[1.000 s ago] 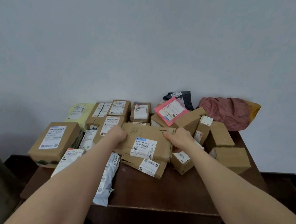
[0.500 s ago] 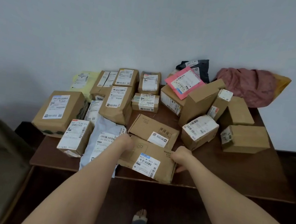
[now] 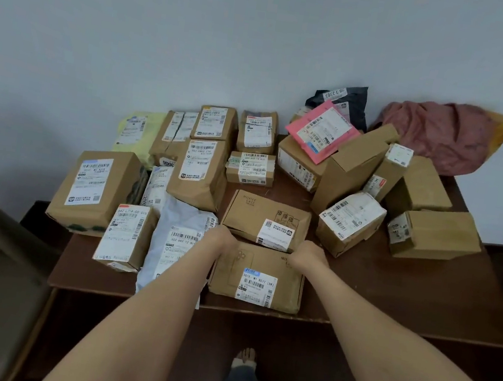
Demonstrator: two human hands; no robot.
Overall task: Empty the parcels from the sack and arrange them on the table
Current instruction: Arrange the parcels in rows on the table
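Both the left hand (image 3: 221, 238) and right hand (image 3: 309, 255) grip the flat box (image 3: 259, 282) by its far edge. Best set it square, label up.

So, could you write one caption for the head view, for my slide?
Left hand and right hand hold a flat cardboard parcel near the front edge of the table.
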